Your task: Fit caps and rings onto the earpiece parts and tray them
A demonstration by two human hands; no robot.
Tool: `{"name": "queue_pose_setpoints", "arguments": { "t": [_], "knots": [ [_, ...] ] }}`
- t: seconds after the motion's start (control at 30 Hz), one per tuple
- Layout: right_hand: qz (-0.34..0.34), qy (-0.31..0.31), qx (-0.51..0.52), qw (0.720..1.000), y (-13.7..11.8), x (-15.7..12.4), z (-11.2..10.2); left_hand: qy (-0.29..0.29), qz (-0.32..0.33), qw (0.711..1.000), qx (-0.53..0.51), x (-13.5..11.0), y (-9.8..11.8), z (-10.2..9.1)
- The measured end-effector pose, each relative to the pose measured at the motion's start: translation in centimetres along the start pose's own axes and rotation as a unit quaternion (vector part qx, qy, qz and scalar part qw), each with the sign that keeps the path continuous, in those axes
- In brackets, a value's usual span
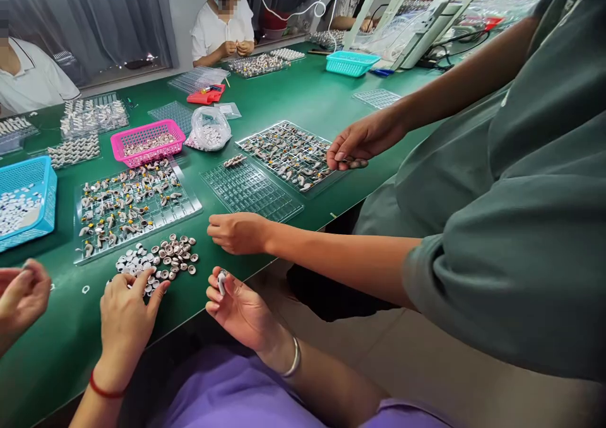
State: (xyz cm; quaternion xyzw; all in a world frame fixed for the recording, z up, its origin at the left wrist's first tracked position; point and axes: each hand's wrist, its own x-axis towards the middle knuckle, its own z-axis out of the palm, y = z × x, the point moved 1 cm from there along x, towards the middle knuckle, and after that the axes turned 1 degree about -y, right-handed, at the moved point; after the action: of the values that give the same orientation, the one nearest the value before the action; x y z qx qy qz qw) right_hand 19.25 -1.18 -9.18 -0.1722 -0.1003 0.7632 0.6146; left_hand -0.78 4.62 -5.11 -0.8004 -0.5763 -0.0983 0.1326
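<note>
Two pale-blue plastic mesh baskets sit on the green table, one at the left edge (pixel 28 197) and one far back (pixel 351 62), and one pink plastic mesh basket (pixel 148 141) between them. One knotted clear plastic bag of small parts (pixel 209 128) lies beside it. Two clear gridded trays full of small metal parts (pixel 130 204) (pixel 290 155) flank one nearly bare clear gridded tray (pixel 250 190).

loose caps (pixel 158 261) on the table (pixel 303 100), before a filled tray (pixel 132 204)
</note>
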Motion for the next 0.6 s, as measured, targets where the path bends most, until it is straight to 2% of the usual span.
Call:
{"name": "queue_pose_setpoints", "arguments": {
  "t": [0.23, 0.43, 0.6],
  "knots": [
    [-0.014, -0.033, -0.015, 0.999, 0.4, 0.3, -0.8, -0.002, -0.011, 1.000, -0.013, -0.1, -0.2, 0.3],
    [-0.041, -0.060, -0.051, 0.996, 0.3, 0.3, -0.8, 0.044, -0.018, 0.996, -0.070, 0.4, -0.2, 0.3],
    [-0.043, -0.063, -0.048, 0.996, 0.3, 0.4, -0.9, 0.029, 0.006, 0.979, -0.200, 0.8, 0.7, 0.8]
  ]
}}
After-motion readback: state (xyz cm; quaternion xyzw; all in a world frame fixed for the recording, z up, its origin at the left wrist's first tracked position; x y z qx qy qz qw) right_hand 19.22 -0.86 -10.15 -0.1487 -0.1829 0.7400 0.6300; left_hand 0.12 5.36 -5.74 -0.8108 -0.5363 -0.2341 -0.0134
